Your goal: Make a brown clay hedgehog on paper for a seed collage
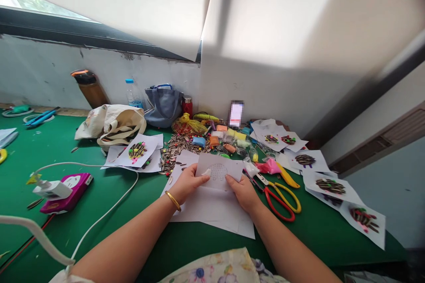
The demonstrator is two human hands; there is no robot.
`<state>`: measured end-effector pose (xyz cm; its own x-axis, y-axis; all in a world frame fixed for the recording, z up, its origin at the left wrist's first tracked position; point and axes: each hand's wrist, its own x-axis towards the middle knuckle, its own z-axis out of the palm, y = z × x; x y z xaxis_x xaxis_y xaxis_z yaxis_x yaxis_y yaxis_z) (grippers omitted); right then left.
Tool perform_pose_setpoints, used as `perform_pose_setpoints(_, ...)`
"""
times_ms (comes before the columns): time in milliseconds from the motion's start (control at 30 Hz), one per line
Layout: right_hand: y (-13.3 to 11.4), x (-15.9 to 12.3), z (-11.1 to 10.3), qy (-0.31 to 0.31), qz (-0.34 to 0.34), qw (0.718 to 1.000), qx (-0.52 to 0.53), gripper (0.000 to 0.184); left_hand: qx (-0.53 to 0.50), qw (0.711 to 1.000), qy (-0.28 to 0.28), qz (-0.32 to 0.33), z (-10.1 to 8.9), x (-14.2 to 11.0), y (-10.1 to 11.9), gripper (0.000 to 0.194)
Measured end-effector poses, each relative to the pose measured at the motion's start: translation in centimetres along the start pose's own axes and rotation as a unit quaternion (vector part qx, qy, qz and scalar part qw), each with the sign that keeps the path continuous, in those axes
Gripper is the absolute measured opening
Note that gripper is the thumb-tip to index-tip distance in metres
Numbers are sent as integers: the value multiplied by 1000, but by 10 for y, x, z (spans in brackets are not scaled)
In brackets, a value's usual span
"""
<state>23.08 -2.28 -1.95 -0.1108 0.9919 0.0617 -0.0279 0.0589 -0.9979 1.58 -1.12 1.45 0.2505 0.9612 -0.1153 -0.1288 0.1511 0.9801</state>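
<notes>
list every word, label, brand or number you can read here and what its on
No text reads with certainty.
White surface behind the phone: faint marks, perhaps a "3".
Phone screen: blurred out.
Clear bottle: label too small.
Purple socket block: white marking unreadable.
Held paper: faint printed pattern, no readable words.

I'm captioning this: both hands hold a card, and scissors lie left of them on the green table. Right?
The left hand and right hand do hold a card, but the head view shows the scissors to their right on the green table, not left.
</notes>
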Motion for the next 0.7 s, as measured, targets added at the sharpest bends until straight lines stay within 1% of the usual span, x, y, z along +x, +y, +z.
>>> perform_pose_setpoints(67, -2, -2, 0, -33, 9, 998, -43, 46, -23, 1000, 17, 13, -2, 2, 2, 54)
perform_pose_setpoints(133, -4, -4, 0, -84, 12, 994, -72, 47, -56, 997, 35, 38, -6, 4, 6, 52)
perform_pose_setpoints(167, -4, -5, 0, -106, 6, 991, -77, 47, -74, 995, 37, 54, -8, 5, 8, 52)
perform_pose_setpoints(200, -5, -5, -1, -120, -6, 990, -75, 47, -91, 992, 51, 70, -11, 7, 11, 52)
perform_pose_setpoints(233, -5, -5, -2, -124, -21, 990, -70, 47, -104, 990, 65, 75, -14, 8, 13, 52)
perform_pose_setpoints(300, -5, -4, -4, -101, -47, 992, -63, 47, -117, 987, 87, 71, -19, 10, 18, 53)
perform_pose_setpoints(400, -3, -1, -10, -22, -64, 996, -56, 46, -105, 989, 89, 57, -23, 11, 19, 52)
perform_pose_setpoints(467, -2, 0, -13, 9, -67, 996, -60, 47, -77, 993, 72, 46, -22, 10, 18, 49)
perform_pose_setpoints(600, -3, 3, -20, 35, -74, 990, -111, 56, 16, 1000, 19, 2, -16, 5, 12, 49)
perform_pose_setpoints(700, -5, 6, -31, 88, -64, 984, -144, 53, 98, 995, -16, -10, -12, 3, 8, 49)
